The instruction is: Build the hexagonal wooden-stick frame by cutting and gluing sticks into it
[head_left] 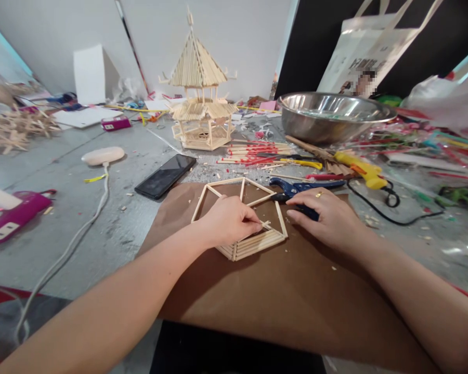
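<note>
My left hand (234, 221) is closed in a pinch on a short thin wooden stick (265, 224). It is held over a flat, many-sided frame of wooden sticks (260, 245), whose near section is filled with parallel sticks. Part of the frame is hidden under this hand. To the right of the frame, my right hand (323, 210) curls over dark blue hand cutters (283, 186), with a dark handle showing between thumb and forefinger. The frame lies on a brown sheet (253, 291).
Behind stands a pagoda model of sticks (203, 111). A black phone (166, 175) lies left of it, red-tipped sticks (253, 151) to its right. Further right are a steel bowl (331, 130) and a yellow-handled tool (364, 171). A white cable (88, 228) runs down the left side.
</note>
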{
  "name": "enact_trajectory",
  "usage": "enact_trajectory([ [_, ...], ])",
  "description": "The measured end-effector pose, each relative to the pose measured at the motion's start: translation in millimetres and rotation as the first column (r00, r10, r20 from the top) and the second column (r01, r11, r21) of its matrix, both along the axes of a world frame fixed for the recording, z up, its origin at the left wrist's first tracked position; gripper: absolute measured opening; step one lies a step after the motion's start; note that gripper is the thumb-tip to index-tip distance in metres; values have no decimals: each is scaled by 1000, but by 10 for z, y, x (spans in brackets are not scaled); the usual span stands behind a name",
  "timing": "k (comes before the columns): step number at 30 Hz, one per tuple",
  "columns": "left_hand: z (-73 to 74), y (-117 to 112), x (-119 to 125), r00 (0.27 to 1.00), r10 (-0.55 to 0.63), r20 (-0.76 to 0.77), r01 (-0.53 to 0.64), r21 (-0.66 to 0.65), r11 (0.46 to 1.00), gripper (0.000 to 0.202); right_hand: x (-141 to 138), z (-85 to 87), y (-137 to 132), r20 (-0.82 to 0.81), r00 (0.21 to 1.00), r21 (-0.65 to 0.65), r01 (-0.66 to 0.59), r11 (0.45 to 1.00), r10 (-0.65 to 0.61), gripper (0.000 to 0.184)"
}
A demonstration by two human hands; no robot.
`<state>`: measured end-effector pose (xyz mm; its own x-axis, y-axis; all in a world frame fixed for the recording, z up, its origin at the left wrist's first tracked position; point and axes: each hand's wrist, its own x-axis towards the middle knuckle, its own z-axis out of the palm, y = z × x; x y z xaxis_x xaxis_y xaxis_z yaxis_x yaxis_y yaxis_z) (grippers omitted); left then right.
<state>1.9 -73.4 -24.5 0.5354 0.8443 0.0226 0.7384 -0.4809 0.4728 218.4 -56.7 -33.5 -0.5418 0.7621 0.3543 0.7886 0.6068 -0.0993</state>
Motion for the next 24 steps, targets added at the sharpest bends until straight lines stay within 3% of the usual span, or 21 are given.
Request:
enact_trajectory([
  [9, 10, -5, 10, 997, -43, -61, 45, 25, 999, 21, -57, 51, -84, -16, 969, -139, -247, 959, 248, 43],
  [24, 14, -21, 59, 989, -48, -139, 59, 74, 996, 21, -115, 17, -99, 27, 957, -209, -276, 938, 287, 38],
])
